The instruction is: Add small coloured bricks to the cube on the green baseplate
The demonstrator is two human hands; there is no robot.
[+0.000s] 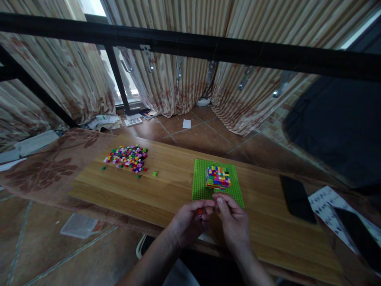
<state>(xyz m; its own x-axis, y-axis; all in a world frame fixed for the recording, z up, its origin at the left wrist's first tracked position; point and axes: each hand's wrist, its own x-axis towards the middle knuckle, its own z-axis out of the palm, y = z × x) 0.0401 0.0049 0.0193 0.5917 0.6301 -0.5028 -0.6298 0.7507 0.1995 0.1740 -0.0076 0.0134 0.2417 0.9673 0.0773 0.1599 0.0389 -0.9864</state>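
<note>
Just in front of the green baseplate (199,174), my two hands meet with their fingertips close together. My left hand (190,220) is curled around a few small toy bricks (200,211); a red one and a purple one show in its palm. Thumb and forefinger of my right hand (233,222) are pinched together, and whatever is between them is too small or hidden to make out. On the baseplate, beyond my fingers, stands a block built of many multicoloured bricks (218,177). Its near edge lies close to my right fingertips.
A loose pile of coloured bricks (127,157) lies on the left of the wooden table (169,190), with a light green brick (155,174) apart from it. A black tablet-like slab (297,198) and a printed sheet (327,210) are on the right. A black rail (190,39) crosses above.
</note>
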